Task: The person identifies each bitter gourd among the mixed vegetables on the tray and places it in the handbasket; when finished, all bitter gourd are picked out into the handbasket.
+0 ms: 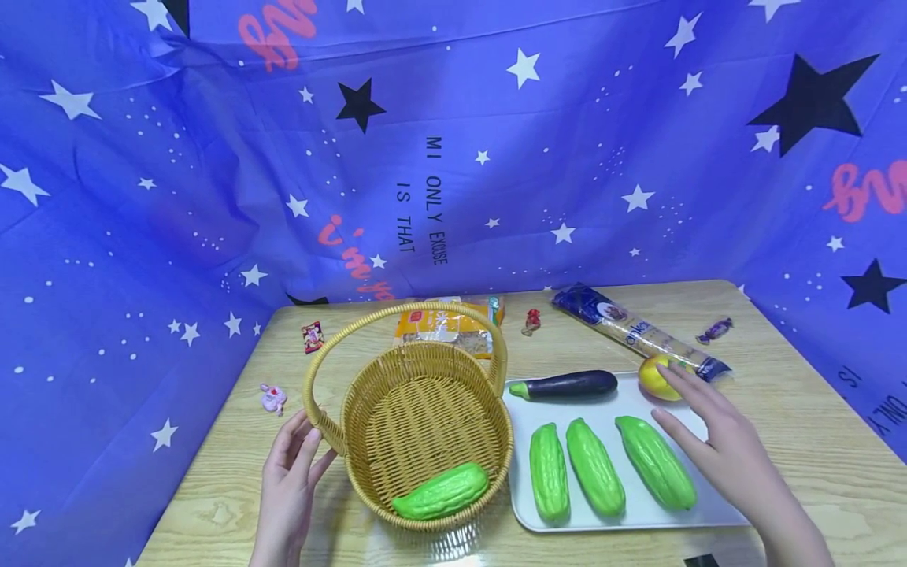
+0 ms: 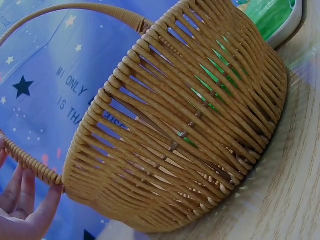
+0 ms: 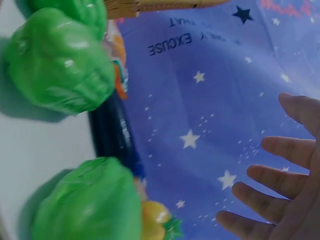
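My left hand (image 1: 286,472) grips the foot of the handle of a round wicker basket (image 1: 418,409), its fingers curled there. Inside the basket, at the near side, lies one wrinkled green gourd (image 1: 441,492). Three more such gourds (image 1: 594,466) lie side by side on a white tray (image 1: 602,416) to the basket's right. An eggplant (image 1: 574,384) lies along the tray's far edge. Beside it sits a yellow fruit (image 1: 653,381) with green leaves. My right hand (image 1: 730,449) is raised over the tray's right part, fingers spread, holding nothing; its fingertips overlap the fruit in the head view.
Behind the basket lies an orange food packet (image 1: 453,327). A long blue-ended pasta packet (image 1: 631,331) slants behind the tray. Small wrapped candies (image 1: 531,321) lie around the wooden table (image 1: 227,488). A blue star-printed cloth (image 1: 460,157) hangs behind and at both sides.
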Tool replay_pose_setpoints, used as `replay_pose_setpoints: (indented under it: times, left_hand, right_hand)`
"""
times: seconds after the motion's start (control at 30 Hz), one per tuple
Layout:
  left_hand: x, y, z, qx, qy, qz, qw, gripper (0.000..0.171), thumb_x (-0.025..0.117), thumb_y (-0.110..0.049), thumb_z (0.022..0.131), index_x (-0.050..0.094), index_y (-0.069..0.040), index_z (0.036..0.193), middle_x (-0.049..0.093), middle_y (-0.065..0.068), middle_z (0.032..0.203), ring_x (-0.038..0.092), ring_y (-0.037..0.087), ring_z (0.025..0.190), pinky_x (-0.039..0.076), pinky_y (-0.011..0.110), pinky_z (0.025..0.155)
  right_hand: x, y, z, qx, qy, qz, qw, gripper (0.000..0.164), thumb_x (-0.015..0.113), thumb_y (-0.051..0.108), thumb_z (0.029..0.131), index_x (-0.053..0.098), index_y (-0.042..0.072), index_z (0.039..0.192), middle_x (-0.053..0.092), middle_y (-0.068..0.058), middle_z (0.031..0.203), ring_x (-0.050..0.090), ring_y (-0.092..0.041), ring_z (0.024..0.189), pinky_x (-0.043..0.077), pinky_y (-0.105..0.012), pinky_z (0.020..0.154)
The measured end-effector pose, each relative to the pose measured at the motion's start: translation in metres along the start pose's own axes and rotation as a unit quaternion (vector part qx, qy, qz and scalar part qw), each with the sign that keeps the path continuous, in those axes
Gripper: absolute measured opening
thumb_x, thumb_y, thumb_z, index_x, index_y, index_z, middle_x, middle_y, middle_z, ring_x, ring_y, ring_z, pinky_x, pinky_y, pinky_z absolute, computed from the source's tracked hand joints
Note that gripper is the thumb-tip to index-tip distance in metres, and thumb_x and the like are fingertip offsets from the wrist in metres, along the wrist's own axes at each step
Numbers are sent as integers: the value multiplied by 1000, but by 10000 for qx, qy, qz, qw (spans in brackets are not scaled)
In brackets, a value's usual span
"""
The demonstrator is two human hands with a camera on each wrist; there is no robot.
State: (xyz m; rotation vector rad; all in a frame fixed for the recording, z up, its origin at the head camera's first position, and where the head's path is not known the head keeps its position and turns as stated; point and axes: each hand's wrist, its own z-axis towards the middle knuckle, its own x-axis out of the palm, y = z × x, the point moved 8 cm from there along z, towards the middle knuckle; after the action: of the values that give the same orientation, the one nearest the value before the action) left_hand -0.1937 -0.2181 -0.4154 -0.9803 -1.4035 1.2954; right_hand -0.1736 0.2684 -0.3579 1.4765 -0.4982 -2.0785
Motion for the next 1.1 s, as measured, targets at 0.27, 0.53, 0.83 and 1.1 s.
replay_pose_setpoints:
  times: [0.27, 0.53, 0.83, 1.1]
  left_hand:
    - [0, 0, 0, 8, -27, -32, 10000, 39, 47, -19, 99, 40, -7, 136, 53, -11, 122, 52, 0, 114, 55, 22, 89]
    - [0, 0, 0, -28, -28, -28, 10000, 40, 47, -20, 99, 39, -8, 136, 53, -10, 121, 52, 0, 113, 55, 21, 89]
    - [0, 0, 0, -10, -1, 19, 10000, 40, 46, -21, 100, 38, -8, 137, 52, -10, 122, 52, 0, 114, 55, 21, 89]
    - [1, 0, 0, 8, -13, -44, 10000, 39, 46, -19, 100, 40, -7, 136, 53, -8, 120, 53, 0, 113, 55, 22, 89]
  right_hand:
    - [13, -24, -7, 114, -86, -27, 9999, 56, 61, 26, 92, 41, 11, 142, 43, -26, 140, 46, -49, 116, 49, -24, 97]
    - [30, -48, -19, 400, 300, 97, 9987, 56, 60, 29, 93, 39, 13, 143, 38, -25, 144, 36, -49, 128, 36, -23, 110]
    - [54, -63, -29, 594, 712, -468, 9946, 72, 73, 35, 80, 44, 1, 136, 40, -34, 136, 39, -57, 118, 34, -74, 91]
    - [64, -66, -35, 481, 724, -545, 9947, 77, 79, 28, 73, 45, -2, 135, 47, -36, 127, 46, -55, 111, 39, -72, 87]
